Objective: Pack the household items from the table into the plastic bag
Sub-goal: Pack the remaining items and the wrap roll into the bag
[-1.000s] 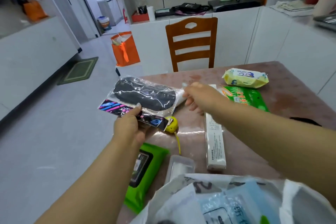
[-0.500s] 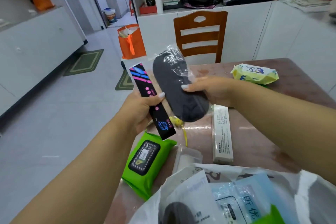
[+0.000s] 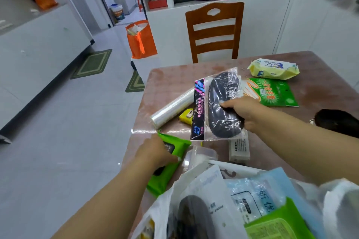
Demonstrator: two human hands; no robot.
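Note:
My right hand (image 3: 244, 113) grips a clear packet of black insoles (image 3: 219, 103) with a black and pink card, held above the table (image 3: 169, 81). My left hand (image 3: 155, 152) rests on a green wet-wipe pack (image 3: 171, 170) at the table's near left edge, fingers closing around it. The white plastic bag (image 3: 340, 203) gapes at the bottom of the view with several packets inside. On the table lie a clear film roll (image 3: 171, 107), a yellow tape measure (image 3: 186, 116), a white box (image 3: 240, 147), a green packet (image 3: 275, 92) and a yellow wipe pack (image 3: 274, 69).
A wooden chair (image 3: 214, 31) stands at the table's far side. An orange bag (image 3: 140, 40) sits on the floor beyond the left corner. A dark object (image 3: 338, 120) lies at the right edge. A clear plastic case (image 3: 200, 156) lies beside the green pack.
My left hand let go of the insole packet and dropped to the green wipe pack. My right hand now carries the packet alone, lower and further right.

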